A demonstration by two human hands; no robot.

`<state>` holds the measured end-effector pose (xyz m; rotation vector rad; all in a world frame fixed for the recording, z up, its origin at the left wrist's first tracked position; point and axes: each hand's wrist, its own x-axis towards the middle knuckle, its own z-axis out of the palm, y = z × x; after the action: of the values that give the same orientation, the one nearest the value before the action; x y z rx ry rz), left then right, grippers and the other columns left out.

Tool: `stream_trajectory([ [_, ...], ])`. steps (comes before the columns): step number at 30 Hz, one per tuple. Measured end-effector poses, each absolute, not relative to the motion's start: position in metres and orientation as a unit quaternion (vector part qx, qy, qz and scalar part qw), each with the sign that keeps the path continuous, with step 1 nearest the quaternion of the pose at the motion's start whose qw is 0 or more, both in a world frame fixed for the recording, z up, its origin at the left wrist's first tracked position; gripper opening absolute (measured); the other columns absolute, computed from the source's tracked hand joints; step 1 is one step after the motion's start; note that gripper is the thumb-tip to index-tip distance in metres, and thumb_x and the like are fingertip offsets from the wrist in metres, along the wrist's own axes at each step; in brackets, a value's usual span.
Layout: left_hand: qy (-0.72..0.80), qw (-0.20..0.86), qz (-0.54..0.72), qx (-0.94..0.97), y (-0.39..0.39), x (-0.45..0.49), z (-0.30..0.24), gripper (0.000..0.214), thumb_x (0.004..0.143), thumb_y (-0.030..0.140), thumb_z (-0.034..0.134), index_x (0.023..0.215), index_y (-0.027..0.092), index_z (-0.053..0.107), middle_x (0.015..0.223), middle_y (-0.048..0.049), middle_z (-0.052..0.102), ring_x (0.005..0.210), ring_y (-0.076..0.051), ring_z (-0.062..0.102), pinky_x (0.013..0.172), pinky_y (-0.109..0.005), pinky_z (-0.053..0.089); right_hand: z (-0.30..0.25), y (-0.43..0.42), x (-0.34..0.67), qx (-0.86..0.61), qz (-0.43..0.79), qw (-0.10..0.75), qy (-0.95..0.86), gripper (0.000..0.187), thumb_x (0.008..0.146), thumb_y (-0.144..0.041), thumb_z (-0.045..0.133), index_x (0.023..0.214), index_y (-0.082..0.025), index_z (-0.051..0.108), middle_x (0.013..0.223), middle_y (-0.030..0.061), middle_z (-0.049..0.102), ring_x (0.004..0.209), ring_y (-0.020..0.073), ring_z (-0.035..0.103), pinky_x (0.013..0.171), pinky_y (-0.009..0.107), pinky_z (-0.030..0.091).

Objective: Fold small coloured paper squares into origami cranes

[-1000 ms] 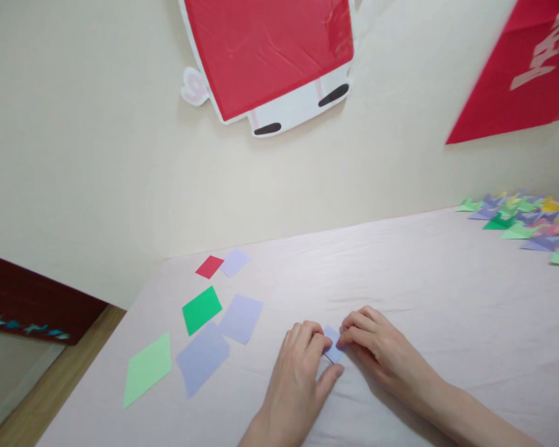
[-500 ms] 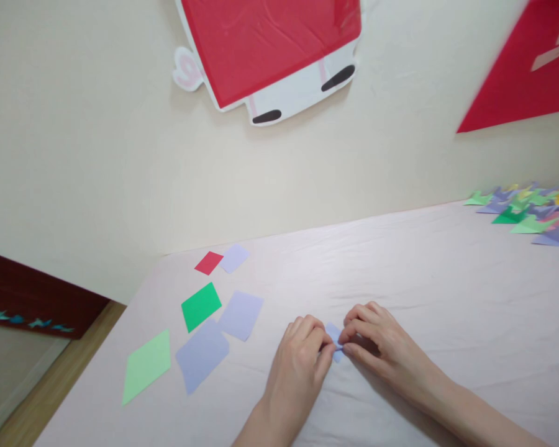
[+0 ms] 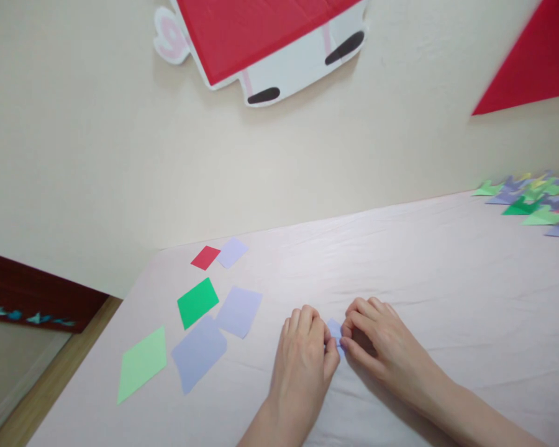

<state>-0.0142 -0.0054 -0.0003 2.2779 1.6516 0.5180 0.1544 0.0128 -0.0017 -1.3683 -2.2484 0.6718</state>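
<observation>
Between my two hands is a small piece of blue-violet paper (image 3: 334, 327), low over the pale cloth. My left hand (image 3: 302, 354) pinches its left side between thumb and curled fingers. On the opposite side, my right hand (image 3: 382, 338) grips the paper with thumb and index finger, the other fingers bent above. Fingers cover much of the paper, so its folds cannot be made out fully. Left of my hands lie flat paper sheets: a lavender one (image 3: 240, 311), a larger blue-violet one (image 3: 199, 355), a green one (image 3: 198, 303) and a light green one (image 3: 142, 364).
A red sheet (image 3: 205, 257) and a lavender sheet (image 3: 233, 252) lie farther back on the cloth-covered surface (image 3: 400, 248). Several folded paper shapes (image 3: 522, 206) crowd the far right by the wall. Red-and-white decoration (image 3: 270, 37) hangs on the wall.
The view has shifted slightly, so wall decorations sit higher and the sheets a little left. My left fingers have moved slightly over the paper, covering more of it; both hands still pinch it.
</observation>
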Motion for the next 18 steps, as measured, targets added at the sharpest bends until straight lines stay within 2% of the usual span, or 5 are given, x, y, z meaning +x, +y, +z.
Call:
stream_trajectory([
  [18,0.587,0.09,0.106,0.798,-0.0035,-0.0092,-0.0037,0.013,0.083,0.006,0.053,0.084,0.019,0.052,0.094,-0.0046,0.054,0.089,-0.024,0.049,0.078,-0.04,0.045,-0.0002,0.0156,0.156,-0.488,0.235,0.211,-0.814,0.013,0.085,-0.01,0.053,0.078,-0.02,0.056,0.083,0.0036,0.058,0.08,0.0209,0.05,0.072,0.034,0.038],
])
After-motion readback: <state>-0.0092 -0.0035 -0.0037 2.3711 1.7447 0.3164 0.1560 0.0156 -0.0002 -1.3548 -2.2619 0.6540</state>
